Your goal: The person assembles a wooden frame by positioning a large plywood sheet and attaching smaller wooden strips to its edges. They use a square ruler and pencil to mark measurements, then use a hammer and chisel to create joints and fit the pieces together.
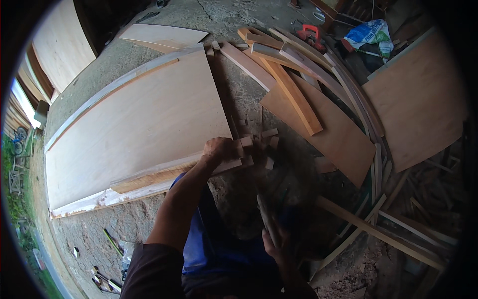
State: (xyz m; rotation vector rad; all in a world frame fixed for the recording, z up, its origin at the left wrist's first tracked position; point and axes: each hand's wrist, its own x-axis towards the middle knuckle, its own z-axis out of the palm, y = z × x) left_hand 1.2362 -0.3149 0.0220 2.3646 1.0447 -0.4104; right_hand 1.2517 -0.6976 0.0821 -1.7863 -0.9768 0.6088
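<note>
Wearing dark sleeve [154, 269], holding grey elongated tool [267, 219] in right hand [276, 244], resting left hand [218, 148], hold unclear, by wooden block [246, 142] at near right corner of pale panel [134, 114], seemingly standing part-done, showing wood strips [149, 177] along both long edges, leaving right edge bare.

Daylight enters from the left, where the greenery [16, 212] glows, and pales a broad plywood panel [134, 119]. Shadow deepens toward the right, leaving scrap wood [440, 185] at the lower right murky and soft in detail. Fisheye distortion bows long boards [328, 83] at upper right, and black vignetting rings the view.
</note>
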